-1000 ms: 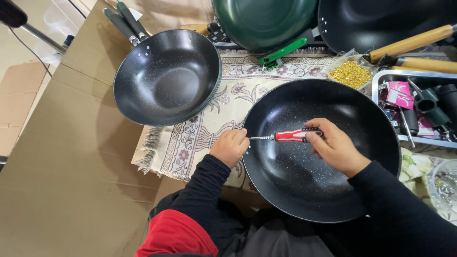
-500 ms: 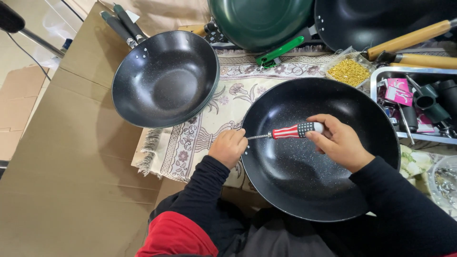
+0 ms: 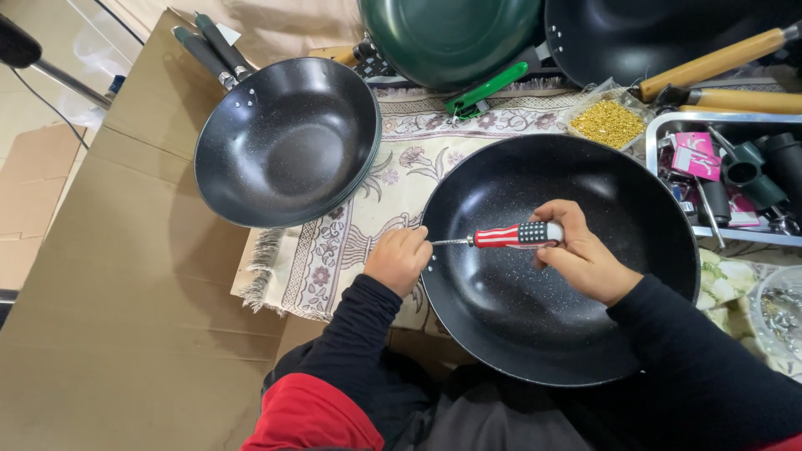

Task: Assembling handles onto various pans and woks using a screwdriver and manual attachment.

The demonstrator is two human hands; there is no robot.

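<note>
Even daylight, sharp focus

Soft, bright light falls from above, casting only faint shadows on the cardboard (image 3: 125,334). Pale sheen glints on the near black pan (image 3: 518,334) and green pan (image 3: 451,33). Edges bow slightly from the wide lens

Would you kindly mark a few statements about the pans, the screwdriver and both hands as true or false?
1. The right hand holds a screwdriver with a red-and-white striped handle. True.
2. The screwdriver's tip points at the near pan's far rim. False: it points to the left rim, beside the left hand.
3. A second black pan sits on cardboard to the left. True.
4. The tray at right is plastic and green. False: it is metal.
</note>
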